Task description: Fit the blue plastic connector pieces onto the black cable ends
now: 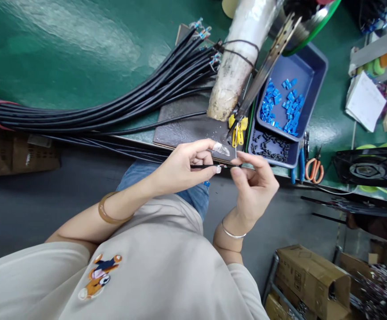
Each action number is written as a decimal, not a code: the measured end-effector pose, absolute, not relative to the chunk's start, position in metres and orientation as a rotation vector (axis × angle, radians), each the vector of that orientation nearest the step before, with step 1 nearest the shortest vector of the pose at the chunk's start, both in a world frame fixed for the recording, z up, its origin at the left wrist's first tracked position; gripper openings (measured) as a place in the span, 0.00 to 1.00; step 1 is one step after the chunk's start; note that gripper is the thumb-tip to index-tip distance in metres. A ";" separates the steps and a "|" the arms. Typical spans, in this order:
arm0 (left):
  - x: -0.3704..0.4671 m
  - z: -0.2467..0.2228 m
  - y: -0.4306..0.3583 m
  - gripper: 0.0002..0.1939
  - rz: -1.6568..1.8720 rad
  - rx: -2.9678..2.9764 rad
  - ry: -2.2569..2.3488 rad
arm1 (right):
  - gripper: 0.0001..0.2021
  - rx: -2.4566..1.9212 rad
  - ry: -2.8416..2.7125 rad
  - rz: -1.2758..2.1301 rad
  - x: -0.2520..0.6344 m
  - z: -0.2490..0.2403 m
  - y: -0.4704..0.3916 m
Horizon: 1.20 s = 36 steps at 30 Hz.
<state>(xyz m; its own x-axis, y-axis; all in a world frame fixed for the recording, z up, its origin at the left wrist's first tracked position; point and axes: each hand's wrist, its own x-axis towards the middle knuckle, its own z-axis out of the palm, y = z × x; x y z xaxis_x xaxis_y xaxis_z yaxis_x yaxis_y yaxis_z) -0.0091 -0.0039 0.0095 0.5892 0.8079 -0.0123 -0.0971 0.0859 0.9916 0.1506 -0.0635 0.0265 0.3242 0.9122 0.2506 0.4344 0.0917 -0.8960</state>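
Note:
My left hand (188, 166) is closed around a thin black cable (198, 166), its index finger stretched forward and a white covering on the fingertip. The cable's end, with short wires showing, points right past my thumb. At that end, the thumb and index finger of my right hand (255, 182) are pinched together; the small piece between them is too small to make out. A thin silvery strand (236, 144) comes down to my right fingertips. Just above are yellow plastic pieces (238, 131) and a long metal arm (256, 80). A brown board (180, 124) lies beyond my left hand.
A thick bundle of black cables (89, 118) runs along the green table. A wrapped white tube (236, 58) overhangs the board. To the right stand a bin (318, 84) of blue connectors, a lower bin (289, 159) of black parts, orange-handled scissors (314, 171) and a fan (366, 169).

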 end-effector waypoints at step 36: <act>-0.024 0.010 0.002 0.07 0.813 0.690 0.578 | 0.08 -2.082 -1.567 0.346 0.316 0.046 0.103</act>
<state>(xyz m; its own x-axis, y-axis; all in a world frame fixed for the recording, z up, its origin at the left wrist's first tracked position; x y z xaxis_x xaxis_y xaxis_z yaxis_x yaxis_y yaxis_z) -0.0239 0.0016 0.0100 0.5604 0.8041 -0.1983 -0.4523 0.4977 0.7401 0.3163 0.1026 0.0461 0.3027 0.9481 0.0975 0.8186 -0.2063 -0.5360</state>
